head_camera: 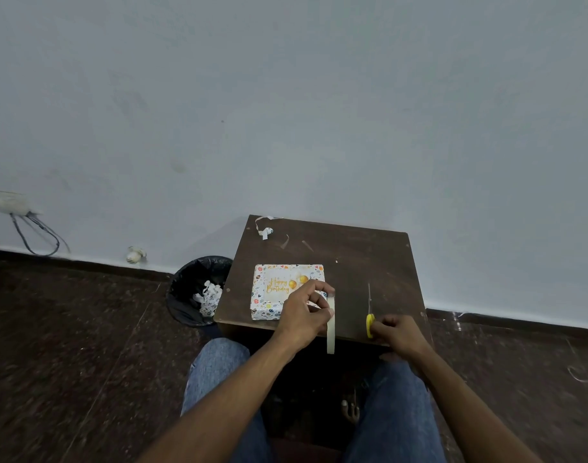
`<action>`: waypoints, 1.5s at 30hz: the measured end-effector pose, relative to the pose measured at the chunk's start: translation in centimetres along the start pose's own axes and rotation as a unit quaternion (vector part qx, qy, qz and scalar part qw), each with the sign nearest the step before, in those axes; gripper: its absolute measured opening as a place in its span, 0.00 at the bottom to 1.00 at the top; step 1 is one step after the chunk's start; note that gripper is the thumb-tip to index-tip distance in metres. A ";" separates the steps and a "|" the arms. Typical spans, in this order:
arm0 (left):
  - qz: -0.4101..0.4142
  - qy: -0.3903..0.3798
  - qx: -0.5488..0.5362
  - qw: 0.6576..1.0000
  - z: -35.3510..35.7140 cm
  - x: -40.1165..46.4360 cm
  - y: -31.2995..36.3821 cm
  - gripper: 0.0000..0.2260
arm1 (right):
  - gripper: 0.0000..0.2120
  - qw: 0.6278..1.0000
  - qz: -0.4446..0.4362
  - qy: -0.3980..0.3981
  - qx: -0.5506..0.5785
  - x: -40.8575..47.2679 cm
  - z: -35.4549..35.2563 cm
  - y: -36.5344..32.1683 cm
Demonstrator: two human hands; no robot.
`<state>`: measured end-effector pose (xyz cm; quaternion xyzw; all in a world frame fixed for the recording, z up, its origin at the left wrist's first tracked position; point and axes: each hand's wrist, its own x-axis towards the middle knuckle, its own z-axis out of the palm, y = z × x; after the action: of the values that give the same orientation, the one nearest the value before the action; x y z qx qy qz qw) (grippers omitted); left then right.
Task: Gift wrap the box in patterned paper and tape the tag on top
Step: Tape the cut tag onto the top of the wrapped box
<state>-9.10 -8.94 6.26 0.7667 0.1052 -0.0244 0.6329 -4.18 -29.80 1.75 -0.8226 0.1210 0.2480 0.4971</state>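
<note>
Fingers (322, 307) of the left hand (304, 315) are curled and pinch the top end of a strip of tape (330, 325), which hangs down over the near edge of the table (349, 262). The wrapped box (279, 290) lies just at 10 o'clock from this hand, partly under it, flat on the table, with the "Happy Birthday" tag (282, 285) on its top face. The right hand (397, 334), at 3 o'clock from the left one, has its fingers curled on the yellow handle of the scissors (370, 315), whose blade points to 12 o'clock. Both forearms reach forward from the knees. A bin (199, 289) with paper scraps stands at 9 o'clock from the table.
</note>
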 end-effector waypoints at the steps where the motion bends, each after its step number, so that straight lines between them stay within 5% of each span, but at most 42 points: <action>1: -0.001 -0.003 -0.002 1.000 0.0 0.0 0.0 0.15 | 0.06 1.000 -0.019 -0.004 0.009 -0.1 -0.1 0.0; 6: -0.004 -0.008 -0.002 1.000 -0.2 0.2 -0.3 0.16 | 0.05 0.991 -0.115 -0.056 0.025 -0.8 -0.9 -0.2; 15: -0.006 -0.021 -0.009 1.000 -0.4 0.1 -0.3 0.15 | 0.04 0.951 -0.189 -0.222 -0.107 -2.1 -2.4 -1.6; 21: -0.011 -0.045 -0.007 0.999 -0.6 0.1 -0.2 0.14 | 0.19 0.921 -0.204 -0.228 -0.241 -2.0 -3.1 -2.2; 39: -0.016 -0.067 -0.009 0.998 -0.3 -0.3 -0.2 0.14 | 0.13 0.867 -0.303 -0.166 -0.358 -1.0 -2.6 -2.9; 45: -0.019 -0.060 -0.010 0.998 -0.4 -0.2 -0.2 0.15 | 0.15 0.878 -0.285 -0.190 -0.333 -1.1 -2.6 -3.1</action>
<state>-9.37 -8.57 6.21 0.7552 0.0816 -0.0814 0.6452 -3.00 -30.67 5.70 -0.8758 -0.3051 0.2726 0.2560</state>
